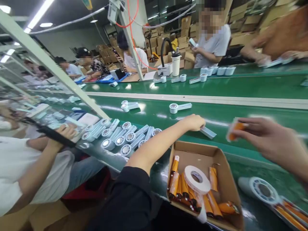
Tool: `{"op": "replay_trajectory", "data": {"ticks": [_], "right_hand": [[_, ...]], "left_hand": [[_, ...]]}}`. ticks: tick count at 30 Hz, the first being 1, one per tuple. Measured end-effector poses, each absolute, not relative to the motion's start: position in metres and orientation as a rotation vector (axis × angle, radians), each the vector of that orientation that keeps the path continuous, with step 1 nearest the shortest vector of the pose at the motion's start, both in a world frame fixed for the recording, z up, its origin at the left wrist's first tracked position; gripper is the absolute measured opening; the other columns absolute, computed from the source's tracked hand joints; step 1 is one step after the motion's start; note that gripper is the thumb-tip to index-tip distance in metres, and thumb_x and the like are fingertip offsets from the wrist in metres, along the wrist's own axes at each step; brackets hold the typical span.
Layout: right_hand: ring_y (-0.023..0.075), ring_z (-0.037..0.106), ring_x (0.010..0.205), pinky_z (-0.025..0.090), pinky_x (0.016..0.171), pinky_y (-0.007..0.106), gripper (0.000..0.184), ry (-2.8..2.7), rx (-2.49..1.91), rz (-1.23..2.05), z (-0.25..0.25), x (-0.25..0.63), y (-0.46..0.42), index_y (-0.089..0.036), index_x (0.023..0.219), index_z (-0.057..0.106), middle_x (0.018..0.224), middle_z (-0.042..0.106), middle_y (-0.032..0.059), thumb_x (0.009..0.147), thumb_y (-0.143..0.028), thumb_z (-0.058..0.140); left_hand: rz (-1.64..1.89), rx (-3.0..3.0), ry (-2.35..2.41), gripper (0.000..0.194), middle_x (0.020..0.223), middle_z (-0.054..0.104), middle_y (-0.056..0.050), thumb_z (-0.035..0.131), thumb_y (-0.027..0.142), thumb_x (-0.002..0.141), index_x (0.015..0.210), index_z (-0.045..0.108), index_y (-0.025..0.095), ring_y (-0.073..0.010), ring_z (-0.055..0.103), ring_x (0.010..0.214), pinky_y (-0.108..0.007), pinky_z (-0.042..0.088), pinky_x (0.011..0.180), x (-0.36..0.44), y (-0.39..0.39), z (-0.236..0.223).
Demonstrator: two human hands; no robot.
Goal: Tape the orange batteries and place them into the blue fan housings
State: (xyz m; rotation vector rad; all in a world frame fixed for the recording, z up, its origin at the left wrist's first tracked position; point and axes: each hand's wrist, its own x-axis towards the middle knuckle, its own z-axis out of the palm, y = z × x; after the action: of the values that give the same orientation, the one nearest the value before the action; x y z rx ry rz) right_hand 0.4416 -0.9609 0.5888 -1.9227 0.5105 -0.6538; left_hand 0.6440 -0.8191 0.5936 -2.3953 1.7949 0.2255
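Observation:
My left hand (193, 122), at the end of a black-sleeved arm, reaches over the green conveyor belt (240, 112) and is closed on a light-blue hand fan (208, 132) whose handle sticks out to the right. My right hand (267, 141), blurred by motion, pinches an orange battery (234, 128) above the belt's near edge. Below both hands sits an open cardboard box (192, 148) holding several orange batteries (176, 183) and a roll of white tape (197, 179).
Another fan (262, 191) with orange batteries beside it lies at the lower right. Several fans (120, 136) are heaped to the left; single ones (179, 107) lie on the belt. A co-worker's arm (43, 160) is at my left, and other people work across the belt.

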Motion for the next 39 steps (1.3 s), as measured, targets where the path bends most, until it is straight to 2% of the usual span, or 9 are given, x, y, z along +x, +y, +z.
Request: {"op": "replay_trajectory", "data": {"ticks": [2, 4, 9, 15, 21, 26, 31, 36, 39], "right_hand": [[0.0309, 0.082, 0.085, 0.065, 0.082, 0.045, 0.041, 0.464, -1.99, -0.566, 0.594, 0.472, -0.962, -0.026, 0.104, 0.079, 0.085, 0.084, 0.0073, 0.071, -0.05, 0.09], [0.0302, 0.083, 0.092, 0.065, 0.092, 0.046, 0.04, 0.445, -2.042, -0.481, 0.594, 0.492, -0.964, -0.022, 0.111, 0.077, 0.093, 0.086, 0.0084, 0.077, -0.041, 0.086], [0.0263, 0.083, 0.1, 0.064, 0.095, 0.04, 0.033, 0.417, -2.204, -0.396, 0.58, 0.508, -0.97, -0.018, 0.12, 0.074, 0.101, 0.086, 0.0109, 0.089, -0.026, 0.078], [0.0224, 0.084, 0.1, 0.065, 0.092, 0.035, 0.029, 0.437, -2.344, -0.395, 0.566, 0.514, -0.976, -0.025, 0.118, 0.076, 0.098, 0.086, 0.003, 0.09, -0.021, 0.077], [0.0215, 0.083, 0.098, 0.063, 0.091, 0.032, 0.032, 0.421, -2.586, -0.318, 0.557, 0.508, -0.979, -0.026, 0.126, 0.075, 0.101, 0.086, 0.0029, 0.094, -0.021, 0.072], [0.0273, 0.082, 0.091, 0.06, 0.082, 0.033, 0.031, 0.308, -2.822, -0.117, 0.553, 0.496, -0.974, -0.027, 0.126, 0.077, 0.1, 0.086, 0.0066, 0.096, -0.026, 0.068], [0.0359, 0.081, 0.082, 0.058, 0.072, 0.039, 0.04, 0.243, -3.012, 0.147, 0.548, 0.508, -0.97, -0.02, 0.137, 0.074, 0.089, 0.084, 0.0147, 0.103, -0.032, 0.057], [0.037, 0.081, 0.1, 0.06, 0.084, 0.041, 0.037, 0.188, -3.117, 0.354, 0.56, 0.534, -0.964, -0.017, 0.121, 0.083, 0.104, 0.084, 0.0204, 0.104, -0.039, 0.058], [0.0325, 0.079, 0.109, 0.058, 0.094, 0.037, 0.032, 0.24, -3.104, 0.332, 0.573, 0.538, -0.976, -0.02, 0.119, 0.084, 0.113, 0.084, 0.0168, 0.103, -0.036, 0.062]], "left_hand": [[0.24, -2.368, 1.821, 0.024, 0.122, 0.075, -0.007, 0.072, 0.035, 0.102, 0.114, 0.074, 0.014, -0.0234, 0.074, 0.111, -0.043, 0.064, 0.098, 0.647, -0.822, 0.589], [0.25, -2.346, 1.84, 0.033, 0.129, 0.072, -0.009, 0.071, 0.04, 0.103, 0.124, 0.071, 0.015, -0.0257, 0.072, 0.116, -0.047, 0.063, 0.101, 0.651, -0.827, 0.583], [0.32, -2.3, 1.876, 0.028, 0.13, 0.073, -0.009, 0.071, 0.038, 0.102, 0.122, 0.073, 0.018, -0.0253, 0.07, 0.121, -0.052, 0.058, 0.109, 0.656, -0.838, 0.576], [0.313, -2.324, 1.806, 0.033, 0.139, 0.069, -0.011, 0.072, 0.039, 0.101, 0.126, 0.071, 0.018, -0.0302, 0.063, 0.134, -0.06, 0.051, 0.116, 0.645, -0.841, 0.574], [0.415, -2.39, 1.798, 0.036, 0.137, 0.069, -0.011, 0.071, 0.042, 0.102, 0.131, 0.069, 0.019, -0.0268, 0.068, 0.123, -0.052, 0.059, 0.106, 0.649, -0.856, 0.578], [0.515, -2.557, 1.822, 0.037, 0.135, 0.069, -0.01, 0.069, 0.042, 0.103, 0.132, 0.068, 0.019, -0.0253, 0.07, 0.117, -0.048, 0.062, 0.1, 0.649, -0.854, 0.586], [0.492, -2.817, 1.713, 0.037, 0.136, 0.068, -0.01, 0.064, 0.043, 0.106, 0.134, 0.067, 0.018, -0.0263, 0.069, 0.118, -0.047, 0.062, 0.1, 0.636, -0.851, 0.586], [0.476, -2.908, 1.739, 0.039, 0.132, 0.068, -0.008, 0.058, 0.044, 0.109, 0.132, 0.068, 0.014, -0.0277, 0.07, 0.117, -0.046, 0.062, 0.1, 0.629, -0.853, 0.599], [0.43, -2.899, 1.873, 0.035, 0.139, 0.068, -0.012, 0.064, 0.034, 0.106, 0.137, 0.065, 0.016, -0.0275, 0.068, 0.123, -0.049, 0.059, 0.105, 0.62, -0.827, 0.613]]}}
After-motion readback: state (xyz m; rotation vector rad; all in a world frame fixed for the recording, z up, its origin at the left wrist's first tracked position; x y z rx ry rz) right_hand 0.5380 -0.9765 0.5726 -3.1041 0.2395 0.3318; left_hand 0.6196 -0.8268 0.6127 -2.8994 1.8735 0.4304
